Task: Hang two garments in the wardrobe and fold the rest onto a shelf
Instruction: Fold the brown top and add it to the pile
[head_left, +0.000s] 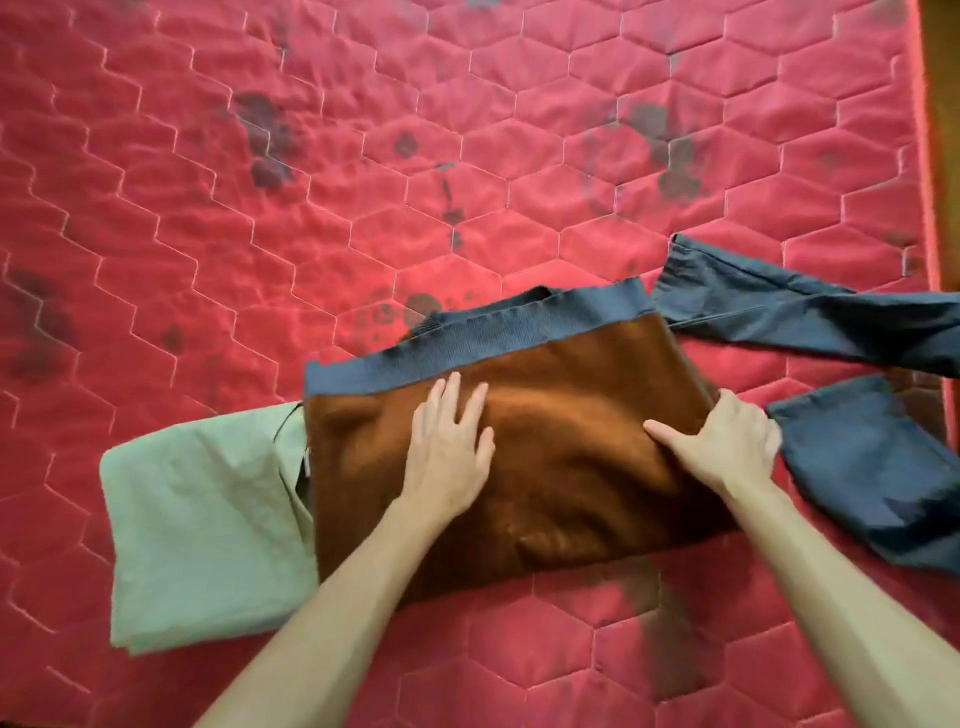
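I am looking over a rust-brown jumper (571, 467) with a grey ribbed band (467, 343), a pale green shirt (208, 519), dark blue trousers (857, 467) and a red hexagon-quilted mattress (363, 156).
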